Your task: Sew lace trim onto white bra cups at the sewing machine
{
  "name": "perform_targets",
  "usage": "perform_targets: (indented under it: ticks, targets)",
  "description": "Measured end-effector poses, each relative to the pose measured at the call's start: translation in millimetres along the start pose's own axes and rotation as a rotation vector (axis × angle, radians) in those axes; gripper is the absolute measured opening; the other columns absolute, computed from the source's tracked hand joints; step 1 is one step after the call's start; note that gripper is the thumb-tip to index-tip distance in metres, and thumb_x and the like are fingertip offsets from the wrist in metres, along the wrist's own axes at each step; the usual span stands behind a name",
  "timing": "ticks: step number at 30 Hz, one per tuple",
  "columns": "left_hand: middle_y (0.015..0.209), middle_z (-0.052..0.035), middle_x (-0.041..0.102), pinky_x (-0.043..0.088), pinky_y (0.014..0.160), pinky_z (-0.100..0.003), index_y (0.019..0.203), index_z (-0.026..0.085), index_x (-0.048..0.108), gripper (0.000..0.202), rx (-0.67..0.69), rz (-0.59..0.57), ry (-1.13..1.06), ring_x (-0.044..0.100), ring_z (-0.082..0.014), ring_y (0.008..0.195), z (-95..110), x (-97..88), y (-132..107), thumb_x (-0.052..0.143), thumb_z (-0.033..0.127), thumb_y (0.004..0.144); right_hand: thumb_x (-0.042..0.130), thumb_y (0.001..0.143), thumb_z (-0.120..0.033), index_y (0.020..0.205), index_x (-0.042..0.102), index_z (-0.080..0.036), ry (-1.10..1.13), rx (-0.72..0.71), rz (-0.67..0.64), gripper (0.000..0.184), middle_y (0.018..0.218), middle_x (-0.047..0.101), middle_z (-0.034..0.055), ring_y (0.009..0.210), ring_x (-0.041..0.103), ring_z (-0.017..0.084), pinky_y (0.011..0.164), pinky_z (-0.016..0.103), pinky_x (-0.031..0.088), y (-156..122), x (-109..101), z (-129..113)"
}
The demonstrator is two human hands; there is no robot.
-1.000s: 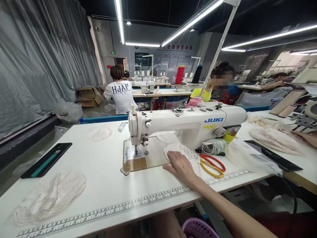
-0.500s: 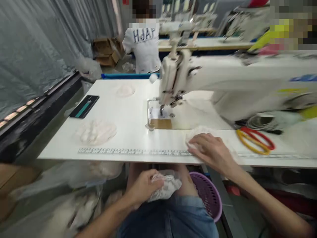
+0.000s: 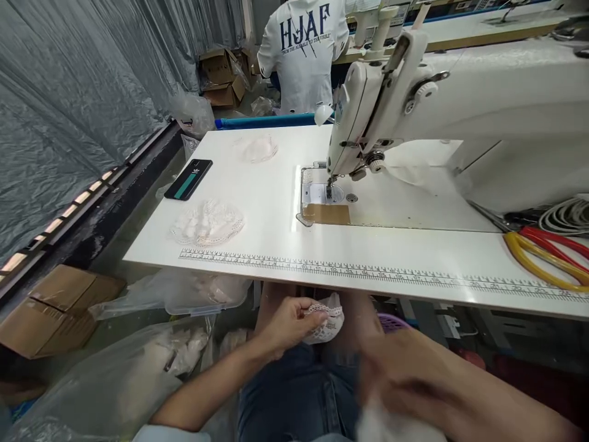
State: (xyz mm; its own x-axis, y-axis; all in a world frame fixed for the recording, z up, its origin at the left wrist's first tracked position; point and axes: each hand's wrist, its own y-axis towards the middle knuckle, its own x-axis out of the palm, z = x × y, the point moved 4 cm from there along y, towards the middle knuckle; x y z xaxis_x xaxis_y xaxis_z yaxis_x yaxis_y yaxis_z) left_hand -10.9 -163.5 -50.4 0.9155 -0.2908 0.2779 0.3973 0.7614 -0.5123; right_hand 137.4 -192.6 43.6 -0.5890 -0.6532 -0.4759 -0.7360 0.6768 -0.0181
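My left hand [image 3: 288,323] is closed on a small white lace piece [image 3: 326,321] held over my lap, below the table's front edge. Low at the right, my right hand [image 3: 405,380] is smeared by motion, with something white [image 3: 391,423] under it; its fingers cannot be made out. The white sewing machine [image 3: 442,104] stands on the white table [image 3: 276,209], its needle [image 3: 329,189] over the plate. A pile of lace pieces [image 3: 207,222] lies on the table's left part, and another lace piece [image 3: 259,148] lies further back.
A phone [image 3: 188,179] lies at the table's left edge. Red and yellow rings [image 3: 547,258] and coiled white cord [image 3: 568,216] sit at right. Clear bags of fabric [image 3: 138,362] and cardboard boxes [image 3: 59,310] are on the floor at left. A person in a white shirt [image 3: 301,46] sits ahead.
My view has tipped down toward my lap. My right hand left the lace piece on the table and dropped to my lap. My left hand still holds lace.
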Motion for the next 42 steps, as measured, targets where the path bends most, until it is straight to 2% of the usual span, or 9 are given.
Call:
perform_targets:
  ticks: [1, 5, 7, 18, 23, 28, 30, 37, 42]
  targets:
    - [0.068, -0.0035, 0.061, 0.036, 0.061, -0.022, 0.082, 0.009, 0.069, 0.042, 0.004, -0.021, -0.008, 0.048, -0.0105, 0.061, 2, 3.0, -3, 0.072, 0.047, 0.064, 0.041, 0.093, -0.034, 0.085, 0.066, -0.025, 0.023, 0.012, -0.058, 0.028, 0.075, 0.065, 0.0028, 0.068, 0.059, 0.016, 0.063, 0.026, 0.044, 11, 1, 7]
    - [0.064, -0.0013, 0.057, 0.033, 0.059, -0.021, 0.083, 0.011, 0.071, 0.026, 0.008, -0.135, -0.103, 0.043, -0.0093, 0.059, 9, 8.4, -15, 0.064, 0.033, 0.073, 0.045, 0.091, -0.032, 0.084, 0.059, -0.020, -0.094, 0.200, 0.136, 0.020, 0.069, 0.060, 0.0013, 0.060, 0.052, 0.014, 0.052, 0.023, 0.035, 35, -5, 44]
    - [0.066, -0.0026, 0.058, 0.035, 0.063, -0.022, 0.084, 0.011, 0.072, 0.023, -0.011, -0.172, -0.140, 0.047, -0.0114, 0.063, 10, 6.2, -20, 0.060, 0.026, 0.072, 0.046, 0.090, -0.033, 0.083, 0.057, -0.020, -0.132, 0.235, 0.165, 0.019, 0.063, 0.056, -0.0002, 0.056, 0.048, 0.013, 0.049, 0.022, 0.032, 36, -2, 52]
    - [0.065, -0.0044, 0.060, 0.039, 0.071, -0.028, 0.085, 0.012, 0.073, 0.027, -0.022, -0.185, -0.003, 0.053, -0.0188, 0.074, 0, -12.3, -23, 0.053, 0.020, 0.068, 0.040, 0.093, -0.036, 0.080, 0.048, -0.019, -0.014, 0.189, 0.143, 0.023, 0.060, 0.046, -0.0025, 0.054, 0.040, 0.011, 0.048, 0.022, 0.027, 37, 8, 57]
    - [0.073, -0.0055, 0.061, 0.040, 0.072, -0.028, 0.093, 0.013, 0.070, 0.030, 0.029, -0.222, 0.006, 0.053, -0.0198, 0.077, 1, -6.8, -27, 0.057, 0.028, 0.071, 0.037, 0.093, -0.035, 0.082, 0.047, -0.020, -0.064, 0.199, 0.168, 0.021, 0.063, 0.048, -0.0013, 0.054, 0.042, 0.012, 0.047, 0.021, 0.027, 38, 18, 57]
    - [0.071, -0.0040, 0.059, 0.037, 0.061, -0.022, 0.085, 0.009, 0.068, 0.036, 0.186, 0.063, 0.218, 0.048, -0.0127, 0.066, -4, -9.8, -23, 0.057, 0.043, 0.079, 0.034, 0.094, -0.033, 0.083, 0.047, -0.020, -0.136, 0.208, 0.196, 0.022, 0.066, 0.054, 0.0002, 0.054, 0.046, 0.013, 0.050, 0.023, 0.030, 42, 27, 61]
    - [0.071, -0.0043, 0.061, 0.038, 0.061, -0.022, 0.081, 0.009, 0.069, 0.038, 0.160, 0.070, 0.199, 0.048, -0.0121, 0.065, -9, -14.2, -22, 0.057, 0.045, 0.080, 0.034, 0.095, -0.033, 0.085, 0.049, -0.020, -0.109, 0.192, 0.168, 0.022, 0.069, 0.056, 0.0003, 0.057, 0.048, 0.013, 0.052, 0.024, 0.031, 39, 27, 63]
    - [0.075, -0.0061, 0.067, 0.041, 0.071, -0.022, 0.088, 0.011, 0.072, 0.035, -0.026, -0.121, -0.016, 0.056, -0.0129, 0.070, -17, -37.7, -29, 0.069, 0.042, 0.072, 0.052, 0.086, -0.044, 0.086, 0.058, -0.022, 0.015, 0.244, 0.037, 0.023, 0.080, 0.059, 0.0013, 0.069, 0.052, 0.016, 0.059, 0.025, 0.037, 14, 23, 75]
    - [0.072, -0.0059, 0.068, 0.041, 0.069, -0.022, 0.083, 0.012, 0.073, 0.038, -0.087, -0.172, 0.039, 0.056, -0.0134, 0.068, -17, -41.4, -29, 0.071, 0.047, 0.068, 0.041, 0.093, -0.038, 0.079, 0.058, -0.020, 0.061, 0.130, 0.001, 0.028, 0.076, 0.058, 0.0016, 0.073, 0.053, 0.017, 0.069, 0.029, 0.040, 13, 21, 69]
